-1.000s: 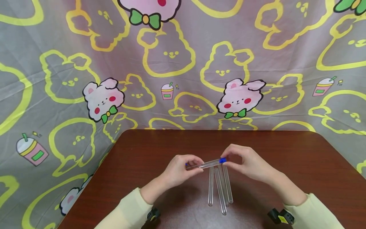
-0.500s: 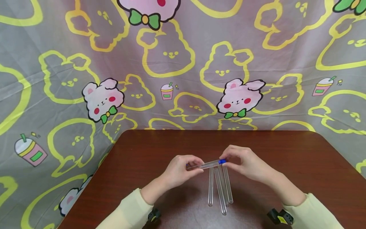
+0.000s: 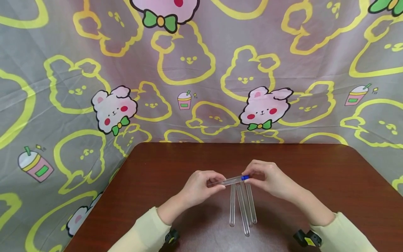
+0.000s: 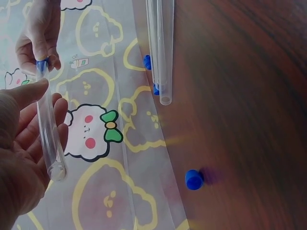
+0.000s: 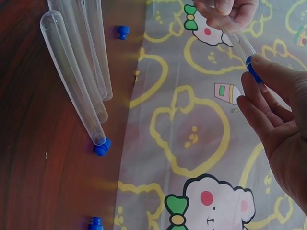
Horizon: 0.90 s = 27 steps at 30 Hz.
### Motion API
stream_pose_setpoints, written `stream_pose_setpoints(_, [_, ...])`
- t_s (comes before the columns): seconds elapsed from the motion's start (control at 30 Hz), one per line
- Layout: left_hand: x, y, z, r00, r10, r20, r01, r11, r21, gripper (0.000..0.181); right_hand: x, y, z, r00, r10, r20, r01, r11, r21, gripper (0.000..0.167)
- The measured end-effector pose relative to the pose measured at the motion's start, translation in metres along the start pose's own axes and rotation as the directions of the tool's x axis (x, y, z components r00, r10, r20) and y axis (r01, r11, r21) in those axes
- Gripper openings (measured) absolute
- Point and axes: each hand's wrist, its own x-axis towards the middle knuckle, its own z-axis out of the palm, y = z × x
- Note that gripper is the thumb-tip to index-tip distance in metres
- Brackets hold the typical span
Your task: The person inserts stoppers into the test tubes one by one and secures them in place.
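Observation:
A clear test tube (image 3: 232,181) is held up nearly level above the table, tilted slightly up to the right in the head view. My left hand (image 3: 199,187) grips its body between thumb and fingers; the rounded closed end (image 4: 57,171) shows below that hand in the left wrist view. With thumb and fingertips, my right hand (image 3: 277,179) pinches the blue cap (image 3: 245,177) at the tube's mouth. How deep the cap sits, I cannot tell. Several other clear test tubes (image 3: 242,210) lie on the table below, with rounded ends toward me.
Loose blue caps lie on the brown table (image 3: 176,157): one cap (image 4: 194,179) apart from the tubes, another cap (image 5: 101,147) at a lying tube's mouth, and a further cap (image 5: 123,32) nearby. A patterned cloth (image 3: 201,115) hangs behind the table.
My left hand has shifted very slightly to the right, and a bit of blue seen behind its fingers is now hidden. Both hands keep their hold on the tube and cap.

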Motion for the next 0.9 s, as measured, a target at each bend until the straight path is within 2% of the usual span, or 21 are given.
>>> stream_pose_setpoints(0.33, [0.0015, 0.0023, 0.0003, 1.000, -0.002, 0.016, 0.001, 0.999, 0.034, 0.019, -0.0010, 0.0016, 0.0019, 0.998, 0.061, 0.014, -0.061, 0.998, 0.031, 0.020])
stream_pose_setpoints(0.67, [0.0009, 0.0028, 0.0002, 1.000, -0.010, 0.026, 0.009, 1.000, 0.026, 0.017, -0.0031, 0.0018, 0.0025, 0.999, 0.047, -0.024, -0.046, 0.998, 0.038, 0.029])
stream_pose_setpoints(0.9, [0.0013, 0.0016, 0.0000, 0.997, -0.041, 0.068, 0.043, 0.998, -0.034, 0.017, -0.0025, 0.0023, 0.0024, 0.999, 0.033, -0.023, -0.032, 0.998, 0.048, 0.029])
